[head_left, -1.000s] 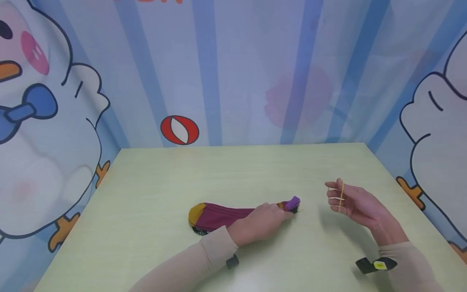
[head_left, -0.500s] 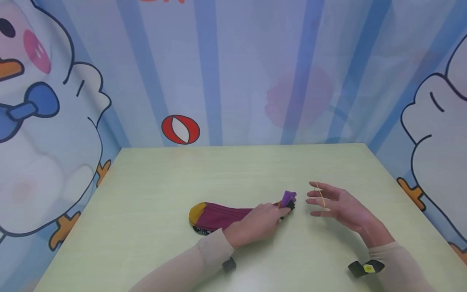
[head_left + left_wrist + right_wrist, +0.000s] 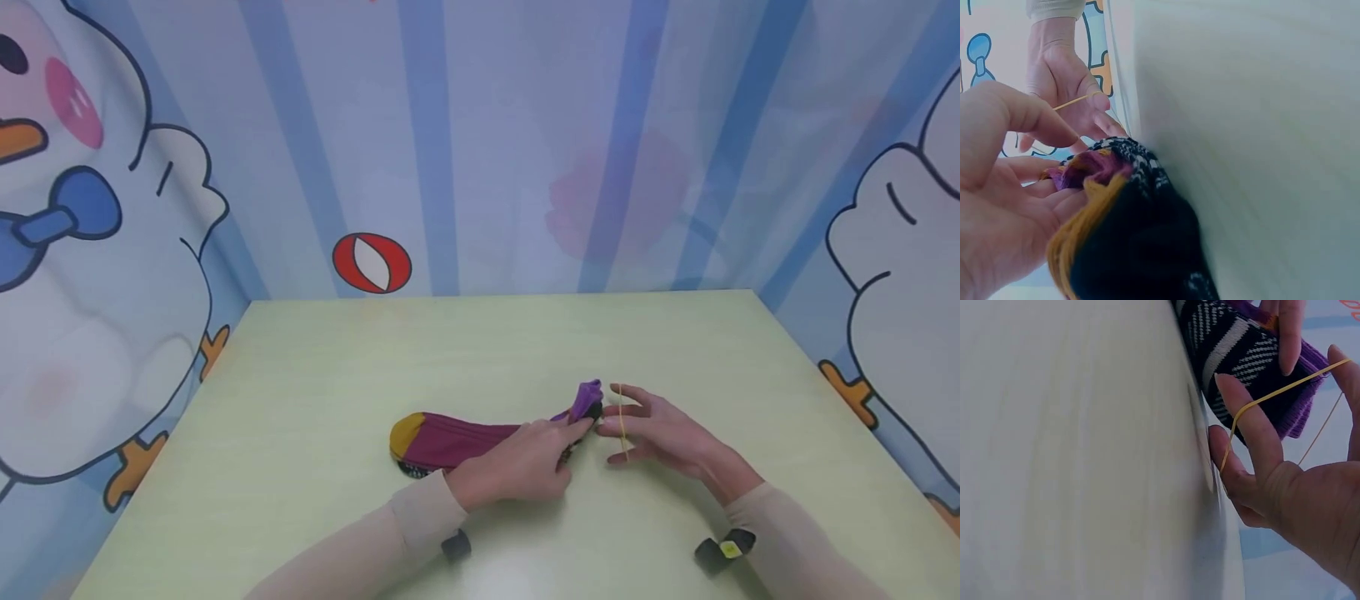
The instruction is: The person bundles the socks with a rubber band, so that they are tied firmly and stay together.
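A pair of socks [image 3: 465,445] lies across the table, a maroon one with a mustard toe over a black-and-white patterned one. My left hand [image 3: 521,467] grips them near the cuff end, index finger stretched along it; the left wrist view shows thumb and fingers around the bunched knit [image 3: 1147,231]. A purple cuff [image 3: 587,398] sticks up past the fingers. Around the spread fingers of my right hand [image 3: 667,433] a thin yellow rubber band [image 3: 622,423] is stretched. Those fingertips are right at the cuff end, and the right wrist view shows the band [image 3: 1285,390] crossing in front of the patterned sock [image 3: 1241,353].
The pale green table [image 3: 337,358] ends at a blue striped backdrop [image 3: 495,150] with cartoon birds printed on both sides. A small dark wrist camera sits under each sleeve.
My right hand has moved left to the cuff end, its fingers spreading the rubber band wider. My left hand has shifted slightly left, and the purple cuff now stands higher.
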`<action>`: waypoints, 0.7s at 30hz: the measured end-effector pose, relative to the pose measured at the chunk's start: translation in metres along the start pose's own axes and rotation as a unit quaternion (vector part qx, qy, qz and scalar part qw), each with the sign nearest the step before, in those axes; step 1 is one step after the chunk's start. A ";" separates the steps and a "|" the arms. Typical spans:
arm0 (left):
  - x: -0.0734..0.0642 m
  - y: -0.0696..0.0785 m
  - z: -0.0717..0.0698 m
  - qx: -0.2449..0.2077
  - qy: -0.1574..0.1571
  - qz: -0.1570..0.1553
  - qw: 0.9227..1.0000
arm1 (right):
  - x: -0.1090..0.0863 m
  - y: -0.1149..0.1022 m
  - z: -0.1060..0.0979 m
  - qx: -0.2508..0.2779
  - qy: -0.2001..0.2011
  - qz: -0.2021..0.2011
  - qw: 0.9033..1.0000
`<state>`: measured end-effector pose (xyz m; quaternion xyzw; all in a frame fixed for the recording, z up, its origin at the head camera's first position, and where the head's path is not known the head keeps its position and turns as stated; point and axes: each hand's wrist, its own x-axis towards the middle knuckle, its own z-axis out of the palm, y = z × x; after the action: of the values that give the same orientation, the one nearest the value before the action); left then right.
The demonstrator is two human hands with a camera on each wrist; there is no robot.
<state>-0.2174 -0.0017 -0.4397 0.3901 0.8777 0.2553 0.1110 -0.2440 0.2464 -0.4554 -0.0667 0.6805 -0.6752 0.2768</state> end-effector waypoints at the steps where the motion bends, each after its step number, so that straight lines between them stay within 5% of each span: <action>1: -0.001 0.000 -0.001 -0.008 -0.002 0.001 1.000 | 0.001 -0.001 0.000 0.001 -0.003 0.002 1.000; 12: -0.003 -0.005 -0.002 -0.007 -0.019 0.056 0.998 | 0.009 -0.006 0.005 0.043 -0.061 -0.032 0.997; 21: -0.003 -0.003 0.001 0.029 -0.019 0.072 0.997 | 0.013 -0.010 0.022 0.007 -0.029 -0.037 0.999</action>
<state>-0.2172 -0.0056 -0.4420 0.4605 0.8518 0.2301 0.0975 -0.2475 0.2202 -0.4483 -0.1098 0.6646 -0.6874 0.2714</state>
